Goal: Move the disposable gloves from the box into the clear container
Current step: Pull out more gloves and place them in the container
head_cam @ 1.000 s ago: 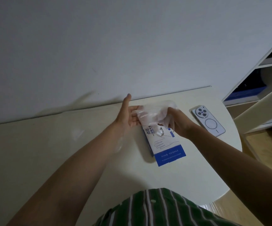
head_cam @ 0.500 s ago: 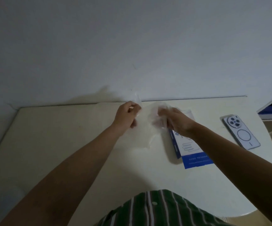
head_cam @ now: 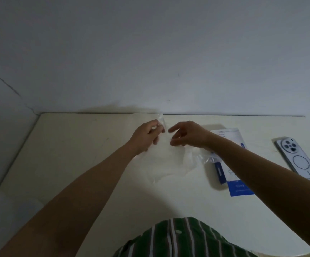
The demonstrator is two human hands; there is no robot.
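Looking down past a green striped shirt point(head_cam: 178, 238) onto a pale table point(head_cam: 76, 145). To the right, a blue-and-white box point(head_cam: 237, 188) lying flat, a phone point(head_cam: 297, 158) further right. Mid-table, a clear film glove point(head_cam: 169, 164) hanging limp, top edge pinched in the left hand point(head_cam: 146, 136), thumb against fingertips; right hand point(head_cam: 187, 134) just beside, fingers apart, gripping nothing. Probably featherlight, floppy, slippery, clingy; best taken by a cuff edge. Clear container not visible.

1 phone point(head_cam: 298, 158) (camera side up) on the cream table point(head_cam: 76, 145), near its right edge
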